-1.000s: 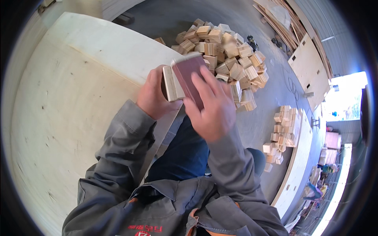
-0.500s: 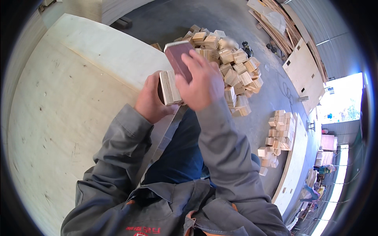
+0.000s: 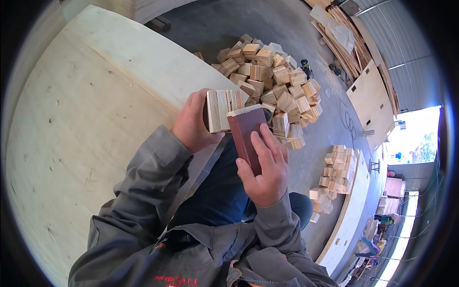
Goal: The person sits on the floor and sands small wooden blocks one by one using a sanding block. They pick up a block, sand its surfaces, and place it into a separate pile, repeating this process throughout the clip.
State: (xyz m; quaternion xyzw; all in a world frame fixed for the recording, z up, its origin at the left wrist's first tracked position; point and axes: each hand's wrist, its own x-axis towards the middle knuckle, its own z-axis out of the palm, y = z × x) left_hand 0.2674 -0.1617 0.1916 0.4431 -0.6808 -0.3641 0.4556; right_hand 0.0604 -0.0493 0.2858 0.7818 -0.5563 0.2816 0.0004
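My left hand [image 3: 194, 125] is closed round a plywood block [image 3: 221, 111], its striped, layered edge facing up. In my right hand [image 3: 268, 174] is a reddish-brown sanding block [image 3: 247, 136] with a pale strip along its upper end. The fingers lie over its brown face and the thumb rests at its lower left side. The sanding block's upper end meets the right side of the plywood block or sits just in front of it; I cannot tell whether they touch.
A large pale plywood sheet [image 3: 71, 143] spreads at my left. Beyond my hands, many wooden blocks [image 3: 267, 71] lie heaped on the grey floor [image 3: 191, 24]. A smaller stack of blocks [image 3: 337, 170] stands at the right, beside long boards [image 3: 348, 210].
My right hand has swung down and toward me with the sanding block, from above the plywood block to its right side. The left hand and plywood block have shifted slightly right.
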